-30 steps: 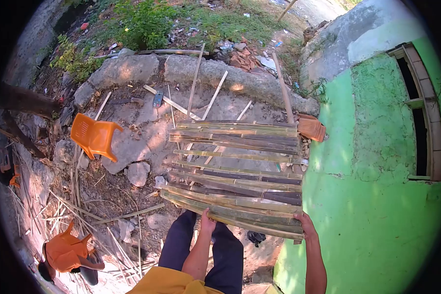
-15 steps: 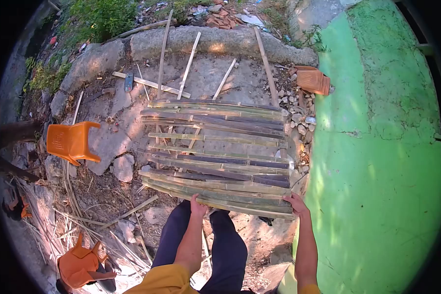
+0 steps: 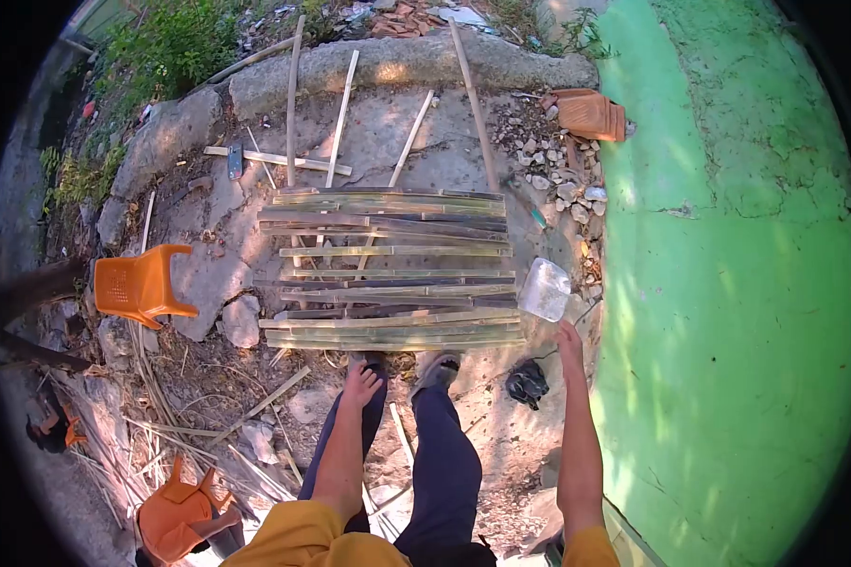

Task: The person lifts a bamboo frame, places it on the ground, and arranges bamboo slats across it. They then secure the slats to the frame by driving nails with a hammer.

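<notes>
Split bamboo slats (image 3: 397,337) lie side by side in a row across longer poles on the ground, with gaps between some. My left hand (image 3: 360,386) hovers just below the nearest slat, in front of my shoes, its fingers apart and holding nothing. Off the right end of the slats is my right hand (image 3: 569,342), fingers stretched out and empty. Just above its fingertips sits a pale, see-through plastic container (image 3: 545,291). A crumpled black thing (image 3: 527,383) rests on the ground left of my right forearm.
An orange plastic chair (image 3: 137,283) stands at left. Below it, a person in orange (image 3: 175,520) sits near scattered bamboo strips. A green wall (image 3: 728,331) runs along the right. A terracotta-coloured block (image 3: 588,115) and stones (image 3: 567,192) lie beside it. A concrete kerb (image 3: 397,68) crosses the back.
Both hands have let go of the nearest slats, which now lie lower and flatter on the poles. My right hand has moved down beside the container, now uncovered along with the black thing.
</notes>
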